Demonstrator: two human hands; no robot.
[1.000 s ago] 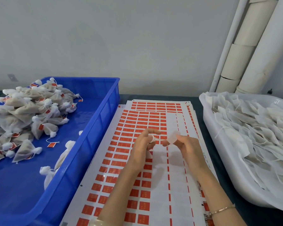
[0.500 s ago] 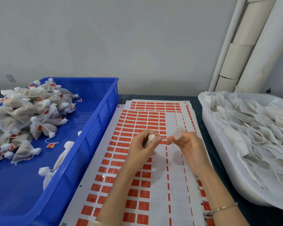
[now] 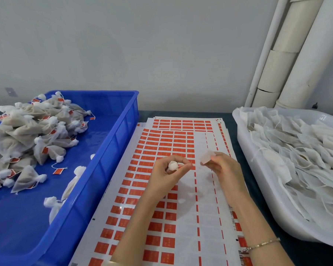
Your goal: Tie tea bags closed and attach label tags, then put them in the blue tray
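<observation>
Your left hand (image 3: 167,175) and right hand (image 3: 226,175) are bare, and so are both forearms, up from the bottom edge of the frame. At lower right, a thin chain bracelet (image 3: 262,244), pale gold with small links, circles your right wrist. A pale band (image 3: 109,263) shows at your left wrist, cut by the bottom edge.

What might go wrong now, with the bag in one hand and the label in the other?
The label pinched in the right hand looks bent; it may fold on itself before meeting the string. The left hand pinches only a short stretch of string beside the tea bag, so it may slip free.
</observation>
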